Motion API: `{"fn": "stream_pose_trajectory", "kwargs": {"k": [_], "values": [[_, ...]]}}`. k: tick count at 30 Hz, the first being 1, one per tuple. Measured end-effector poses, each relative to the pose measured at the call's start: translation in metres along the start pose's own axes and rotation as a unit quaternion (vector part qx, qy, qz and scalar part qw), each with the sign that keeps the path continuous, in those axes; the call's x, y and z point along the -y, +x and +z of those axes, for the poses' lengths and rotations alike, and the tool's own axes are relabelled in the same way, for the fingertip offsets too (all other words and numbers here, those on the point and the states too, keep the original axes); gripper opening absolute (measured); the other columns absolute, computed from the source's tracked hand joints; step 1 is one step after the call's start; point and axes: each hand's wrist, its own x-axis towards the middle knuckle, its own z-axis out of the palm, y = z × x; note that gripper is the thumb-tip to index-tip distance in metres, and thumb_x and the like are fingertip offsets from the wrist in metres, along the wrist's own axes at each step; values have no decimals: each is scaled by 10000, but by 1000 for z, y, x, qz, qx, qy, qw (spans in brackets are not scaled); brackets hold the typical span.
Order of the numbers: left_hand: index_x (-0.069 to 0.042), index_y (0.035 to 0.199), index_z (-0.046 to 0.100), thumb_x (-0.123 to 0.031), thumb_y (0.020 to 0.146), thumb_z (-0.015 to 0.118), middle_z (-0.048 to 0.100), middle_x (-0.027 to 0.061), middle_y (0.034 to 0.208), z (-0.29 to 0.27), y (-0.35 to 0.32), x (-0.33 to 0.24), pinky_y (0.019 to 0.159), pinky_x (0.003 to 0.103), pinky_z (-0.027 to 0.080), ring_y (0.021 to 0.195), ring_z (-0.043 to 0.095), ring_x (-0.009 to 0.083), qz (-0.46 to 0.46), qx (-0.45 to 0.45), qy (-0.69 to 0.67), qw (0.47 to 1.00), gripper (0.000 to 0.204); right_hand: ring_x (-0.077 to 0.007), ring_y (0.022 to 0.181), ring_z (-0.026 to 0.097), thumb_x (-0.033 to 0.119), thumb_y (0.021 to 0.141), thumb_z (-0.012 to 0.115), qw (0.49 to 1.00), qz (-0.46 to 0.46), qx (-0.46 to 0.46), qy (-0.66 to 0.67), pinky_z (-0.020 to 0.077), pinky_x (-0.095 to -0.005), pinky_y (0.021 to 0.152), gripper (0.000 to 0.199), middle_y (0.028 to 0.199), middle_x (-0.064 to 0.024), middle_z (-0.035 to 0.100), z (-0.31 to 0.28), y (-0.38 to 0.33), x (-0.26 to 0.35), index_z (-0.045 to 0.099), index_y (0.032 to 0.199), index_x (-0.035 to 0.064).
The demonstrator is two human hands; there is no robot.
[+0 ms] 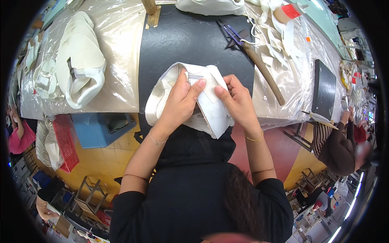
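Above the near edge of the black work mat [186, 40], both hands hold a white piece that looks like a shoe upper [212, 107], with a pale lining and a folded flap. My left hand [180, 99] grips its left side, the thumb pressed on the inner face. On the right edge, my right hand [239, 101] pinches the flap between thumb and bent fingers. Part of the upper is hidden behind the hands. Beyond them lie purple-handled thread snips [231, 31] and a wooden-handled hammer [263, 73], both untouched.
Overlapping white uppers [83, 44] lie on the plastic-covered table at left. A red-and-white bottle [288, 13] and white scraps [285, 42] sit at the far right, a black slab [324, 87] nearer. Below left are a blue stool [95, 131] and red basket [67, 143]. Other people work nearby.
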Motion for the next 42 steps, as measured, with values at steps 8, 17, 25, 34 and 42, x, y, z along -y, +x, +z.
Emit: {"fn": "stream_pose_trajectory", "kwargs": {"k": [8, 17, 25, 34, 42], "values": [[1, 1279, 437, -203, 1026, 536, 589, 83, 1159, -1, 3, -3, 903, 257, 458, 1033, 564, 106, -10, 40, -40, 998, 340, -25, 806, 514, 286, 1038, 530, 992, 4, 47, 120, 449, -205, 709, 278, 877, 31, 610, -5, 2, -12, 585, 1033, 13], [3, 1273, 403, -306, 828, 802, 538, 94, 1036, 4, -11, -35, 782, 283, 474, 850, 532, 146, 43, -196, 308, 930, 673, -199, 713, 657, 231, 978, 614, 986, -100, -117, -65, 502, -313, 656, 238, 823, -137, 670, 16, 2, 18, 599, 1017, -4], [-34, 1164, 698, -178, 836, 754, 509, 112, 1058, 11, -21, -52, 825, 365, 433, 952, 481, 258, 191, -174, 620, 741, 363, -331, 731, 667, 193, 927, 655, 951, -208, -135, -183, 524, -376, 644, 214, 867, -161, 664, 32, 2, 23, 604, 1023, 9], [-57, 995, 772, -127, 786, 780, 617, 84, 967, -5, -16, -29, 773, 350, 478, 897, 561, 229, 68, -127, 491, 859, 220, -338, 731, 666, 215, 913, 656, 932, -177, -127, -289, 535, -404, 625, 218, 845, -142, 658, 47, -6, -6, 583, 982, 21], [-45, 890, 762, -94, 755, 773, 614, 100, 921, -10, -5, -48, 810, 368, 491, 896, 603, 264, -76, -112, 394, 909, 144, -276, 742, 664, 207, 882, 686, 907, -199, -137, -345, 545, -383, 615, 226, 838, -104, 634, 51, -9, -4, 583, 985, 34]]}}
